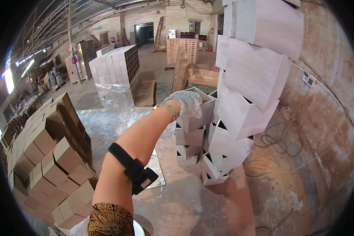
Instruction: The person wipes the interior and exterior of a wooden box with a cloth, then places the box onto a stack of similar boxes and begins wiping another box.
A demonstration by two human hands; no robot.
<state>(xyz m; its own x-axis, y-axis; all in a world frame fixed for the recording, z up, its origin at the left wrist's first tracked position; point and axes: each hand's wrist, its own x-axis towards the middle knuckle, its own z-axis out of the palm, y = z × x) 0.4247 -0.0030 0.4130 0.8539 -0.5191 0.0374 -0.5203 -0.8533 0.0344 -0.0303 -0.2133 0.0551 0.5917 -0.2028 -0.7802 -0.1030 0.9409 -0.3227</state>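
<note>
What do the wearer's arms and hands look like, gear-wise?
Left hand: pale grey ribbed knit glove. Tan-gold wristband. Black forearm strap carrying a boxy black module with a small pale label. Yellow-brown sleeve, dark leaf-like print. Right hand: out of view.

On my left hand [187,104] I wear a pale grey ribbed glove [190,107], then what may be a tan wristband [171,111], a black strap [122,158] with a boxy black device [144,177], and a golden-brown, black-patterned sleeve [111,220].

The cloth glove [189,104] looks knitted and ribbed, the pale boxes [255,74] matt, the wall [334,90] rough.
</note>
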